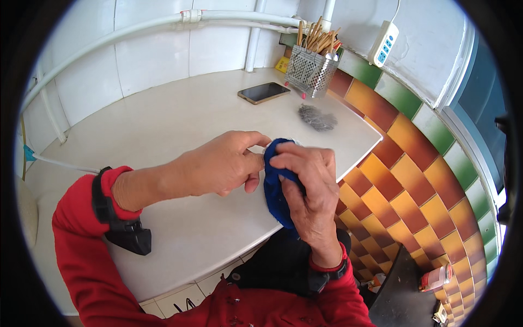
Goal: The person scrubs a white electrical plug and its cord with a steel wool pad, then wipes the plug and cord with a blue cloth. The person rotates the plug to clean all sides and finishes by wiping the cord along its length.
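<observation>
My right hand (pixel 310 180) grips a bunched dark blue cloth (pixel 274 198), with fingers curled over its upper part. A lower fold of the cloth hangs near the table's front edge. My left hand (pixel 229 165) comes in from the left, its thumb and forefinger meeting the cloth's left edge. They pinch a pale-rimmed object (pixel 297 142) that shows only as thin slivers behind the cloth; its kind cannot be told. Both hands are above the white table (pixel 179 118).
A tangle of steel wool (pixel 318 117) and a smartphone (pixel 264 93) lie farther back. At the far corner a perforated metal holder (pixel 310 71) contains chopsticks. A power strip (pixel 383 44) hangs on the wall. A lidded jar (pixel 436 278) rests on a dark surface (pixel 402 286) at lower right.
</observation>
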Tool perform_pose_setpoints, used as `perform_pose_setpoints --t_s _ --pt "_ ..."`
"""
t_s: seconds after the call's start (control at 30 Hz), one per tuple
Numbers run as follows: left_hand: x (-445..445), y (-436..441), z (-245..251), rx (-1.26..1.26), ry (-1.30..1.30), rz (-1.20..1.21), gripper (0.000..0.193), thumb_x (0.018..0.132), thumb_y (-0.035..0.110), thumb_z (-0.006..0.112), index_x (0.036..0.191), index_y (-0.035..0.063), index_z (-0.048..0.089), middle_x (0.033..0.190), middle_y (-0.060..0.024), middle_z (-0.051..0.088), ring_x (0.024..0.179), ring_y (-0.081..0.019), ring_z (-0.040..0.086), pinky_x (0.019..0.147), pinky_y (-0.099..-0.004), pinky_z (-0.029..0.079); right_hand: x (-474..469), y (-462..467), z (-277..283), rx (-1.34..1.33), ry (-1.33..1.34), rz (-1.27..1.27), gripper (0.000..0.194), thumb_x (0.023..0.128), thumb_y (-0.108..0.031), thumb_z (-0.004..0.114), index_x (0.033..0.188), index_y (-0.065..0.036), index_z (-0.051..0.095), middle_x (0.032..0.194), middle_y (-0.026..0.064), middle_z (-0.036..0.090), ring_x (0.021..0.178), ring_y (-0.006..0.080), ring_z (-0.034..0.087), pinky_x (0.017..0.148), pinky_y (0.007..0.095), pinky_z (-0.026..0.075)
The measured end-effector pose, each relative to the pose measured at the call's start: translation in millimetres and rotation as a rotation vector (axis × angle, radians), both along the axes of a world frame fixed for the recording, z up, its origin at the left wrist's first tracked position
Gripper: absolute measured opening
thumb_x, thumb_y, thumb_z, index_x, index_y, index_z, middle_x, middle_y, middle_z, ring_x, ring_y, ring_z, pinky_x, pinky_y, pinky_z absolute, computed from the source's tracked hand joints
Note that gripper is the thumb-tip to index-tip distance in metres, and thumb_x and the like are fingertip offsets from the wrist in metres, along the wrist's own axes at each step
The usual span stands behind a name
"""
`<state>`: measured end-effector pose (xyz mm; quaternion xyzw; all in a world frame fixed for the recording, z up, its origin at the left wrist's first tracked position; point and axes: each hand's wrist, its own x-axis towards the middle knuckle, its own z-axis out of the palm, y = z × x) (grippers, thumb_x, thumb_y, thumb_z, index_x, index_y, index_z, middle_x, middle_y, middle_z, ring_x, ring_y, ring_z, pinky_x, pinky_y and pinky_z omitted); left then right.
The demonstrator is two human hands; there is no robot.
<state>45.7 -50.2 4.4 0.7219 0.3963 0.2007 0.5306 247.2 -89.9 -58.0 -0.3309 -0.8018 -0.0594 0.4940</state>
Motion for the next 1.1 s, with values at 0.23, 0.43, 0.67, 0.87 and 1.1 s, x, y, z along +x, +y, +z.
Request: perform_pose_setpoints --t_s 0.23,0.43,0.67,0.87,1.1 --pt "1.7 -4.2 -8.3 0.329 0.084 -0.022 0.044 0.100 0.009 0.041 0.141 -0.0036 0.047 0.070 -0.0036 0.056 0.069 -0.0104 0.053 0.068 -0.0293 0.046 -9.7 13.0 9.1 -0.144 0.108 0.018 0.039 0.071 0.004 0.062 0.108 -0.006 0.060 0.119 0.0112 0.065 0.106 0.0316 0.055 0.097 0.0380 0.045" --pt "0.8 -6.1 -11.7 0.441 0.105 -0.027 0.045 0.098 0.005 0.042 0.142 -0.0008 0.048 0.069 -0.0076 0.056 0.063 -0.0153 0.053 0.063 -0.0325 0.047 -7.3 10.6 15.9 -0.093 -0.002 -0.070 0.033 0.069 0.003 0.062 0.100 -0.005 0.056 0.109 0.0079 0.065 0.100 0.0313 0.054 0.092 0.0380 0.046" --pt "3.3 -13.8 -18.7 0.780 0.168 -0.086 0.062 0.094 0.003 0.054 0.151 -0.0016 0.031 0.072 -0.0221 0.061 0.065 -0.0407 0.061 0.060 -0.0441 0.047 -10.2 7.1 19.1 -0.045 0.054 -0.091 0.034 0.066 0.002 0.068 0.095 -0.006 0.055 0.086 0.0098 0.055 0.084 0.0327 0.052 0.086 0.0401 0.044" --pt "7.6 -27.7 -14.5 0.832 0.377 -0.149 0.071 0.091 0.007 0.057 0.149 -0.0116 0.022 0.077 -0.0243 0.066 0.071 -0.0429 0.065 0.062 -0.0513 0.048 -5.0 2.9 12.1 -0.187 0.251 -0.194 0.028 0.073 0.001 0.066 0.097 -0.004 0.055 0.088 0.0130 0.057 0.086 0.0341 0.055 0.084 0.0414 0.046" --pt "2.2 -12.1 -14.1 0.667 0.266 -0.144 0.062 0.095 0.010 0.056 0.147 -0.0105 0.028 0.077 -0.0269 0.064 0.073 -0.0444 0.063 0.066 -0.0520 0.047 30.8 7.0 -19.4 -0.154 0.809 0.002 0.022 0.089 0.005 0.063 0.106 -0.003 0.052 0.097 0.0014 0.056 0.092 0.0102 0.054 0.086 0.0255 0.046"
